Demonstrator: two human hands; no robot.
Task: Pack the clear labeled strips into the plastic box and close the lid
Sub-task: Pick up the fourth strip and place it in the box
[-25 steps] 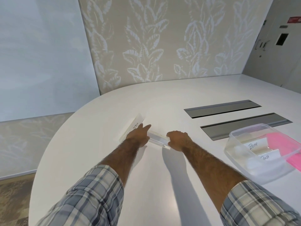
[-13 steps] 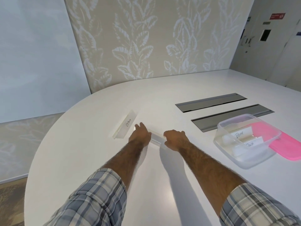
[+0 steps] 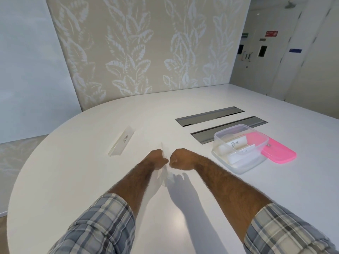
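My left hand (image 3: 157, 160) and my right hand (image 3: 180, 160) are fists side by side over the table's middle. Both pinch one clear strip (image 3: 163, 176), which is raised off the table and turned edge-on, so its label is hidden. A second clear strip (image 3: 122, 141) with a handwritten label lies flat to the left of and beyond my left hand. The clear plastic box (image 3: 244, 167) stands open to the right and holds labelled strips (image 3: 236, 143). Its pink lid (image 3: 279, 153) lies flat against the box's right side.
Two grey recessed slots (image 3: 209, 116) (image 3: 229, 128) run across the white table (image 3: 91, 180) behind the box. The table's rounded edge curves along the left. A leaf-patterned wall stands behind the table.
The strip lay flat between my spread hands; now my hands have come together and closer to me, and the strip is lifted and turned on edge. The camera view shifted.
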